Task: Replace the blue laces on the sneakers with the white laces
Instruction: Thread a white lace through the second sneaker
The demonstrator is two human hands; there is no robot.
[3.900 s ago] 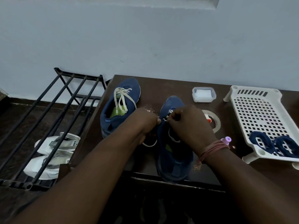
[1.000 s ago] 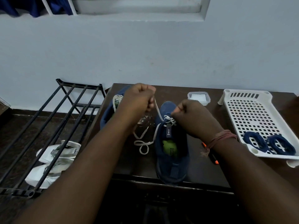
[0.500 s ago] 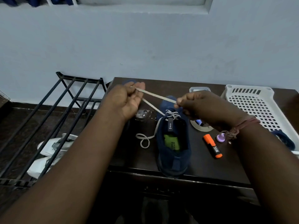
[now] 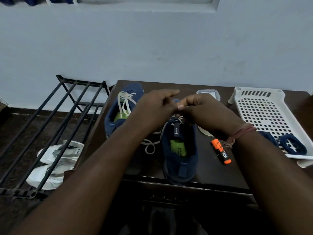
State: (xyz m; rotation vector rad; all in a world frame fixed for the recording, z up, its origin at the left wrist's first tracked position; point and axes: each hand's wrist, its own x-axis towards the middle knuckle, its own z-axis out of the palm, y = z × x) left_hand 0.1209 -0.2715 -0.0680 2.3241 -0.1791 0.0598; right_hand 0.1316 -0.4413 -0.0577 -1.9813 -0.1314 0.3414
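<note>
White flat lace at frame centre, pinched by both hands, could slip if either grip loosens

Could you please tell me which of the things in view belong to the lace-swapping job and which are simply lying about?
Part of the job:
near sneaker
far sneaker
white lace
blue laces
left hand
right hand

Lying about:
orange highlighter
white basket
clear lidded box
tape roll
black rack
white shoes on the floor

Orange highlighter, white tray, black rack, perhaps a tape roll
</note>
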